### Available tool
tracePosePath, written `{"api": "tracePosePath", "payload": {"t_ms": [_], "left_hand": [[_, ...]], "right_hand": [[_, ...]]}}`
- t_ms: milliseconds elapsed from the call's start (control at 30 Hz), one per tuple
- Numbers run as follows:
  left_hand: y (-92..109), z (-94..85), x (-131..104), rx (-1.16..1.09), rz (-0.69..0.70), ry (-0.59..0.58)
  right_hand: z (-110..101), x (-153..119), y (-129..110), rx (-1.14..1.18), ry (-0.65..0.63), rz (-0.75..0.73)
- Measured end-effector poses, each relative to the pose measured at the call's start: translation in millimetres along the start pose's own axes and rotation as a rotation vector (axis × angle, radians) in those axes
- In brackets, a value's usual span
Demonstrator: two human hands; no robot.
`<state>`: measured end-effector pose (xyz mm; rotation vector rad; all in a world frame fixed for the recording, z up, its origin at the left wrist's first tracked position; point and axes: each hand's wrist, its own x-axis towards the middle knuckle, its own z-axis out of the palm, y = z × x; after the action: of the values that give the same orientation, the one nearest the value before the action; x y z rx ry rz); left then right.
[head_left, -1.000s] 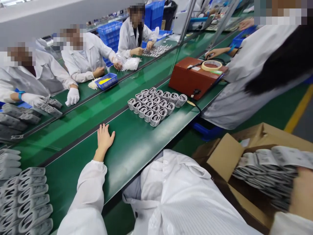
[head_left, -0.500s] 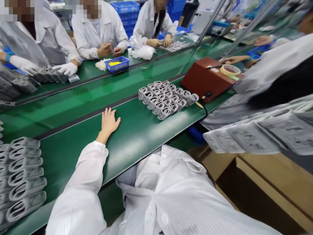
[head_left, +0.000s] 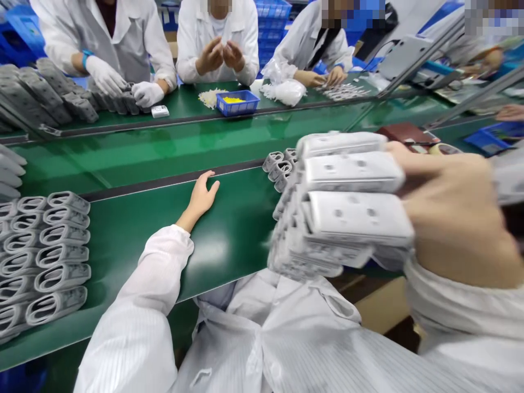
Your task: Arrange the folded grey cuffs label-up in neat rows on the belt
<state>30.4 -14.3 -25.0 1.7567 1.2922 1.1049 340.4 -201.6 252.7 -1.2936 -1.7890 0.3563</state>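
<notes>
My left hand (head_left: 202,195) lies on the green worktop, near its dark far strip, with thumb and fingers apart and nothing in it. At the right, my right hand (head_left: 454,213), blurred, grips a stack of light-grey, boxy looped cuffs (head_left: 360,213), held above the near edge of the worktop. Pairs of small round marks show on their flat faces; most of my fingers are hidden. Behind this stack a group of similar looped cuffs (head_left: 279,170) stands on the worktop, partly covered. Rows of more looped cuffs (head_left: 61,251) stand to the left of my left hand.
Across the green belt (head_left: 172,153) co-workers in white coats handle parts; one wears white gloves (head_left: 105,75). A blue tray (head_left: 237,105) of yellow pieces stands there beside a plastic bag (head_left: 289,93). A brown box (head_left: 405,136) is at the right, and an open carton (head_left: 380,305) sits below.
My right hand has come into view from the right with the stack of looped cuffs. My left hand remains on the worktop, fingers still apart. The view has turned to the right.
</notes>
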Motion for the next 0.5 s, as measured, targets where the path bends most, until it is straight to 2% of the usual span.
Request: {"api": "tracePosePath", "payload": {"t_ms": [67, 133, 200, 300, 400, 500], "left_hand": [[-4, -0.5, 3, -0.179, -0.016, 0.047], [-10, -6.2, 10, -0.372, -0.059, 0.072], [-16, -19.9, 19, -0.571, -0.130, 0.076], [-26, -51.0, 31, -0.776, -0.211, 0.114], [-32, -77.5, 36, -0.811, -0.203, 0.152], [-36, -87.0, 36, -0.779, -0.157, 0.131]], "right_hand": [[27, 23, 5, -0.068, -0.125, -0.053], [62, 48, 12, -0.164, -0.304, -0.115], [105, 72, 19, -0.221, -0.464, -0.132], [172, 99, 21, -0.205, -0.579, -0.122], [228, 107, 17, -0.223, -0.677, -0.191], [261, 99, 17, -0.191, -0.764, -0.218]]}}
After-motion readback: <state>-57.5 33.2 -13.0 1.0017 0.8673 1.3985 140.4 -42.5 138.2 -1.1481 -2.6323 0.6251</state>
